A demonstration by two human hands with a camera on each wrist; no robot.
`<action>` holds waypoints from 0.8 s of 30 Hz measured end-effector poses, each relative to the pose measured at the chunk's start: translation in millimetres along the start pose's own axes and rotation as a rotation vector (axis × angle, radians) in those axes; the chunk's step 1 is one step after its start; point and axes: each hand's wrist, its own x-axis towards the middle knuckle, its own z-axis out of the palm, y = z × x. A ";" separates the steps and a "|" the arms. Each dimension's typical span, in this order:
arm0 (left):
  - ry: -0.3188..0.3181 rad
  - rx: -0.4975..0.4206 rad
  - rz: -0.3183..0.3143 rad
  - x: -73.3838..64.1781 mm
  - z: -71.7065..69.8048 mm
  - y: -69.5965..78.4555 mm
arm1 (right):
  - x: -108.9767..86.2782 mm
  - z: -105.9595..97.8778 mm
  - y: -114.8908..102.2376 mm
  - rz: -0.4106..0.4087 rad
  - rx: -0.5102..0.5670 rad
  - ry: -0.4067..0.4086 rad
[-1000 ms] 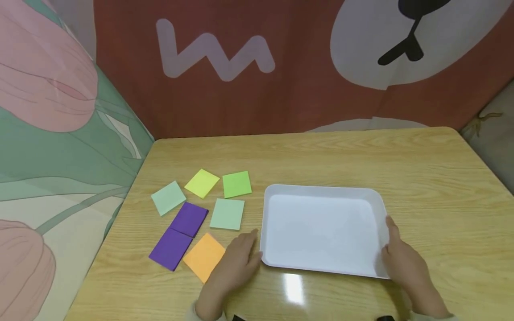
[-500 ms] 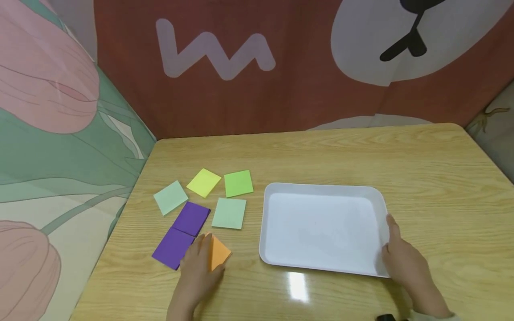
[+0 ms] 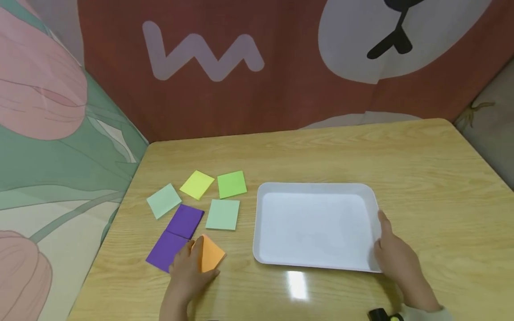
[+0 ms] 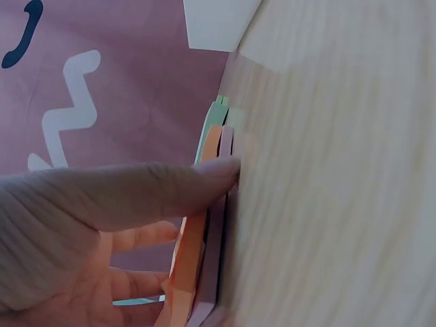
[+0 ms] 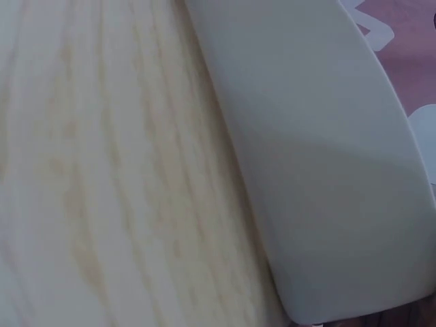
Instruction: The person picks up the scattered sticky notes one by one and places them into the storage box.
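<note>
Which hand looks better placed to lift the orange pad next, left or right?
Left, most likely: the left hand spans the orange pad, touching its edges, while the right hand is well away from it, at the right edge of the white tray.

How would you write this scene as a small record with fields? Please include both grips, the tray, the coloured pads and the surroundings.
Left grip: thumb and fingers around the orange paper pad
Right grip: on the right wall of the white tray
Other pads: two purple pads, two mint pads, one yellow pad, one lime-green pad
Layout: all pads left of the tray
Surface: wood-grain table
Behind: red-brown printed backdrop
</note>
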 end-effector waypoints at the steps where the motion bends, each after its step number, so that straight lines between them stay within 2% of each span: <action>1: 0.004 0.003 -0.001 -0.1 -0.3 -0.4 | 0.4 -0.4 -0.4 0.004 0.000 -0.004; 9: 0.038 0.043 0.004 0.4 -3.5 2.6 | 0.0 -0.4 -1.7 0.003 0.002 0.007; 18: 0.081 -0.019 -0.005 -0.5 -2.2 3.2 | 1.0 -0.4 -2.7 0.005 -0.002 -0.005; 24: 0.094 -0.078 0.019 2.3 -4.9 6.1 | 0.4 -0.5 -1.5 0.008 -0.001 -0.003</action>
